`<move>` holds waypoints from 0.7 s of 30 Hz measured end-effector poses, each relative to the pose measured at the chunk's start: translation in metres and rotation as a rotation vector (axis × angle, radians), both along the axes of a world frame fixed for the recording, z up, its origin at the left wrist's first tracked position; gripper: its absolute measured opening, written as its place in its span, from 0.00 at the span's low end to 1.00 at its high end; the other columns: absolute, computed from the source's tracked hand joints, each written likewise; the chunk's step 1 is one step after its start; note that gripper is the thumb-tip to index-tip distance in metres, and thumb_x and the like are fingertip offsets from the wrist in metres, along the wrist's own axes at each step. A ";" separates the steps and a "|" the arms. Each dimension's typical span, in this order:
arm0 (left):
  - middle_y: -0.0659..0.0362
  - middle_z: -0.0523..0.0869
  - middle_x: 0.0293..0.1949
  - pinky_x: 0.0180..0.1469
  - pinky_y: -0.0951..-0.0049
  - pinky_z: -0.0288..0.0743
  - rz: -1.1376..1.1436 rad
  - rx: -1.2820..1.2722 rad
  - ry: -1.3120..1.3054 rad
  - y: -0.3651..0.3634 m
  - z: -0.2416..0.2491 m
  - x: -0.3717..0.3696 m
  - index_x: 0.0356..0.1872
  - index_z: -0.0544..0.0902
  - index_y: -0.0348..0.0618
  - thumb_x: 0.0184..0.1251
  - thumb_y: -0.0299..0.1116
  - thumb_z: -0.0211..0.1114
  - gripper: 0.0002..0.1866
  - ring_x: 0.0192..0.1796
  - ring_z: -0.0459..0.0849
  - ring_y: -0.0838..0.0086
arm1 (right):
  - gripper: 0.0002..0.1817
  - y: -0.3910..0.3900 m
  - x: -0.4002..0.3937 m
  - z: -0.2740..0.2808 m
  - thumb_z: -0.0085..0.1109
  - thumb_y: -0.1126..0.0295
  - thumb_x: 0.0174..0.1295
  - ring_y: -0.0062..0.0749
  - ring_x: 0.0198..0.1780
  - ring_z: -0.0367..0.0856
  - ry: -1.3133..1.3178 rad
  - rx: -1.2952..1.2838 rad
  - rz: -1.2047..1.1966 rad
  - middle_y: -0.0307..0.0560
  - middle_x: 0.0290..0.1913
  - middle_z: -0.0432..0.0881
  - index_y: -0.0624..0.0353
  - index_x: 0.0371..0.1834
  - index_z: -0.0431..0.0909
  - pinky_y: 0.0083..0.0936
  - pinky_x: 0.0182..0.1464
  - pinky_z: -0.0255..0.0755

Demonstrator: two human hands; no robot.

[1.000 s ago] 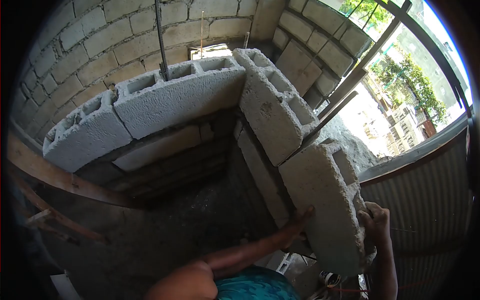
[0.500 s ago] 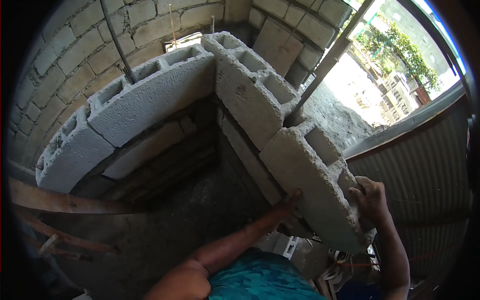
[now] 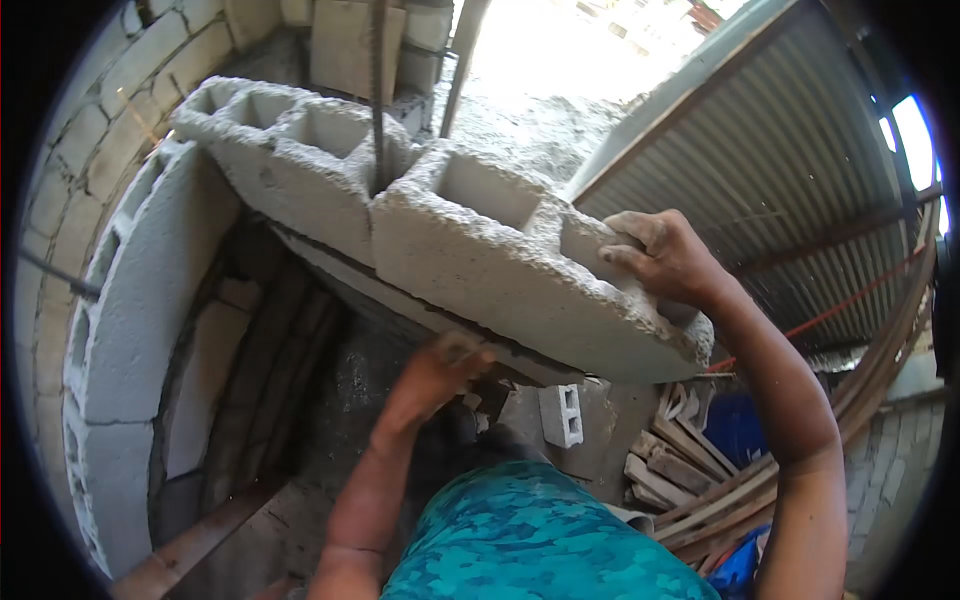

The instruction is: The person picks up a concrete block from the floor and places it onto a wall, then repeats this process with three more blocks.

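Note:
A hollow concrete block (image 3: 510, 270) sits at the near end of the top course, its open cells facing up. My right hand (image 3: 660, 255) grips its far top edge, fingers hooked at a cell. Below the block's near face, my left hand (image 3: 440, 370) is beside the mortar joint, slightly blurred, with bent fingers. Another hollow block (image 3: 290, 175) adjoins the far end of the held one, and an upright steel bar (image 3: 379, 100) rises where they meet. At the left, a second row of hollow blocks (image 3: 150, 290) meets this wall at a corner.
Corrugated metal sheeting (image 3: 740, 170) stands beyond my right hand. On the floor are a loose hollow block (image 3: 561, 415), stacked wood pieces (image 3: 675, 465) and a blue container (image 3: 735, 425). A wooden board (image 3: 195, 545) crosses at the lower left.
The view has turned to the right. My left hand has left the block's near face and moved down to the joint below it. The right hand still grips the top edge.

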State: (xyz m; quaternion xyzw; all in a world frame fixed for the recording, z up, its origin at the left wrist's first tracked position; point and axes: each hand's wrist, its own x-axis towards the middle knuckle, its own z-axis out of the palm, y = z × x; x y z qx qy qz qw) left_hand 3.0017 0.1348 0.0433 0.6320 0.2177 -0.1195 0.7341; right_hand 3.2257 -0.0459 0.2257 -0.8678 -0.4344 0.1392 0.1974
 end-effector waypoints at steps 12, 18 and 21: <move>0.37 0.45 0.77 0.80 0.54 0.40 0.796 0.689 -0.721 0.018 0.110 0.024 0.78 0.41 0.32 0.64 0.47 0.72 0.56 0.81 0.42 0.50 | 0.19 0.001 0.011 0.006 0.67 0.65 0.62 0.28 0.32 0.80 0.068 -0.078 0.083 0.58 0.32 0.84 0.69 0.51 0.80 0.30 0.42 0.76; 0.32 0.37 0.77 0.81 0.53 0.34 0.839 0.665 -0.457 -0.010 0.102 0.070 0.76 0.35 0.25 0.59 0.60 0.71 0.65 0.81 0.35 0.45 | 0.20 -0.002 0.018 0.006 0.64 0.62 0.65 0.33 0.31 0.79 0.063 -0.142 0.145 0.59 0.32 0.83 0.68 0.50 0.79 0.32 0.42 0.75; 0.31 0.37 0.77 0.81 0.54 0.32 0.933 0.800 -0.379 -0.020 0.095 0.091 0.74 0.35 0.21 0.60 0.61 0.70 0.65 0.81 0.33 0.44 | 0.22 -0.006 0.021 0.003 0.61 0.57 0.68 0.36 0.37 0.83 0.094 -0.186 0.167 0.61 0.36 0.84 0.67 0.53 0.78 0.33 0.47 0.76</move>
